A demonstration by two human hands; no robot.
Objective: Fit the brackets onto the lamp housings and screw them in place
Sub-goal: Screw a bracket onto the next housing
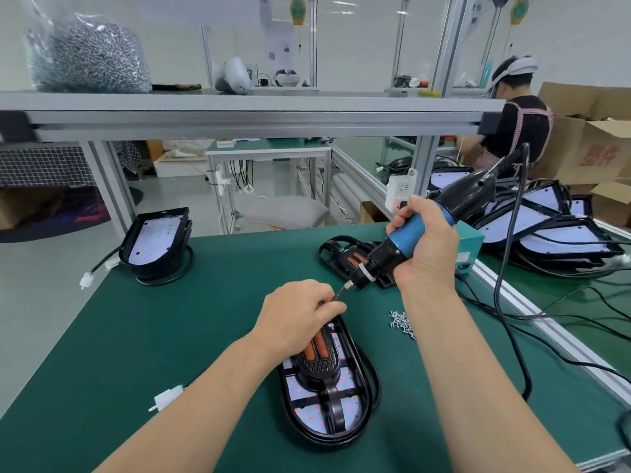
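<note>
Red printed characters on the side of a cardboard box [596, 158], too blurred to read. Small print and code squares on a white sheet [278, 39] behind the shelf, likewise illegible.

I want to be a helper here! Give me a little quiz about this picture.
1. True or false: the right hand grips the electric screwdriver.
2. The loose screws lie: A) right of the near lamp housing; B) on it; C) left of it.
3. Fill in: the left hand pinches at the screwdriver's ___.
Key: 1 true; 2 A; 3 tip.
</note>
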